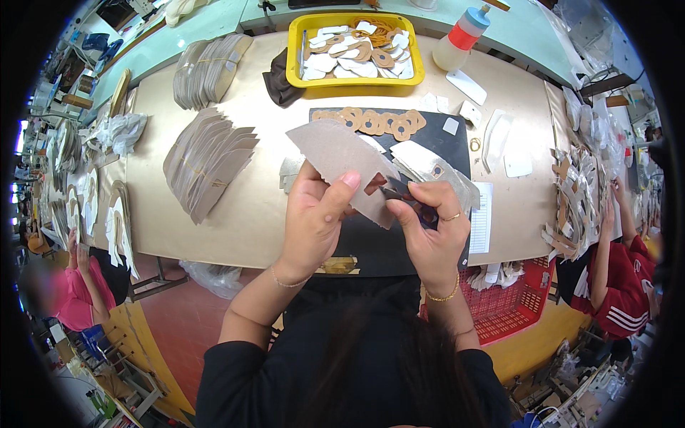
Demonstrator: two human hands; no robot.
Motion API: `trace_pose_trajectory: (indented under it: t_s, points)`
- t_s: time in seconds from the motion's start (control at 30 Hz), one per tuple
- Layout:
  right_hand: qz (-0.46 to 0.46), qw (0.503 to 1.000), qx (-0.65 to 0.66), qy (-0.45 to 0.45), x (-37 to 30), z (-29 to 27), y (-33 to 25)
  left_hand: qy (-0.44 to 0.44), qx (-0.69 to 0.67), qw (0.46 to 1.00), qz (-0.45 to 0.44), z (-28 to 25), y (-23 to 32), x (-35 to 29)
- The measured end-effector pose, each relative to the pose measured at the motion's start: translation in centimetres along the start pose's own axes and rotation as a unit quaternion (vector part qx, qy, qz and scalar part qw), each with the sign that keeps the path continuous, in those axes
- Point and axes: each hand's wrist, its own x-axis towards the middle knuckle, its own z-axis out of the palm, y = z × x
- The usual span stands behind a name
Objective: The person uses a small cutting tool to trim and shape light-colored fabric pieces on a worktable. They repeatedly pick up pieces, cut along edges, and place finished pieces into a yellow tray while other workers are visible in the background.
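Grey-beige curved panel [332, 153] above dark mat [378, 250], held in left hand [317, 207], thumb pressed on upper face, fingers beneath. Right hand [437, 225] pinching dark tool [397, 189] between thumb and forefinger, tip by reddish-brown patch [374, 184] near panel's right edge; tool's kind unclear. Tan ring-shaped pieces [369, 123] on mat's far part. Banded panel stacks [203, 157] to left; yellow tray [294, 60] of white and tan pieces [349, 53] beyond.

Brightly lit, w/ pale glare on the tan tabletop [275, 121] near upper ctr, blown out at far L edge, mostly sharp mid-pic, softer & bowed toward the black fisheye rim.
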Motion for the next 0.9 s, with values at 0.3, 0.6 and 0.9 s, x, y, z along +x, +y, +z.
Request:
trace_pose_trajectory:
  t_s: [0.3, 0.6, 0.9]
  points:
    - [-0.064, 0.997, -0.037, 0.031, 0.8, -0.3, -0.5, -0.007, -0.006, 0.999, -0.043, 0.0, 0.3, -0.2]
    - [-0.145, 0.984, -0.097, 0.032, 1.8, -0.7, -0.7, -0.013, -0.021, 0.999, -0.027, 0.1, 0.3, -0.1]
    - [-0.189, 0.972, -0.14, 0.02, 2.3, -0.7, -0.4, -0.01, -0.032, 0.999, -0.039, 0.2, 0.6, 0.2]
